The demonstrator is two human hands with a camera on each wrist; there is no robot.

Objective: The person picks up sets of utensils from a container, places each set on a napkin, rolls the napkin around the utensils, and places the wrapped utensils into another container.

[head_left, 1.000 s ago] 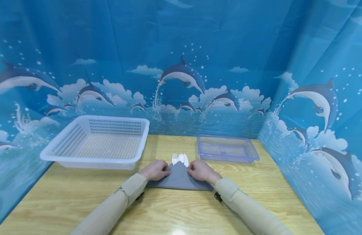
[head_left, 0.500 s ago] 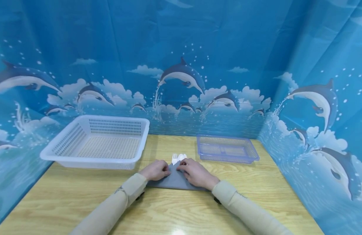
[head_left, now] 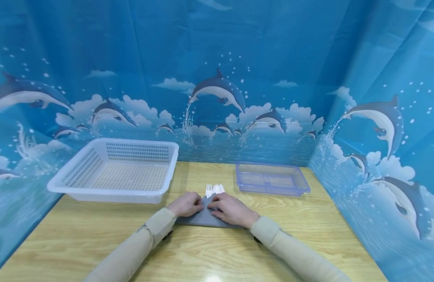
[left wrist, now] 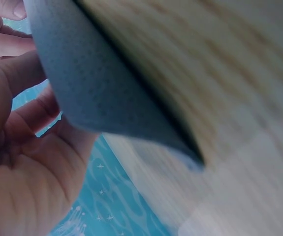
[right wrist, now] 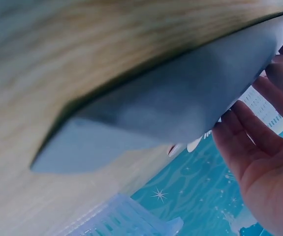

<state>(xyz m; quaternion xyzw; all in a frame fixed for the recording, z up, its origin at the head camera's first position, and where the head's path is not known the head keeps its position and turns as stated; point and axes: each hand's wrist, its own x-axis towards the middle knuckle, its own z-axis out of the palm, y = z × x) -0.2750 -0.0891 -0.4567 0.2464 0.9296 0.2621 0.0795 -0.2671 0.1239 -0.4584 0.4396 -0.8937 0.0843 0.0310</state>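
A folded grey cloth napkin (head_left: 204,218) lies on the table between both hands, its upper part tapering to a point. A white fork (head_left: 208,190), a spoon (head_left: 216,189) and a knife (head_left: 221,188) stick out beyond its far side, their lower parts hidden. My left hand (head_left: 186,204) pinches the left slope of the napkin with bent fingers. In the right wrist view the fingers of my right hand (right wrist: 264,142) touch the napkin's edge. From the head, this right hand (head_left: 232,209) lies over the napkin's right part and hides it.
A large white plastic basket (head_left: 113,192) stands at the back left of the wooden table (head_left: 210,250). At the back right sits a shallow purple basket (head_left: 273,190). A blue dolphin-print curtain (head_left: 143,47) closes off the back and sides.
My right hand has moved left from the napkin's right slope to over its middle, now close to the left hand. The left hand has stayed in place.
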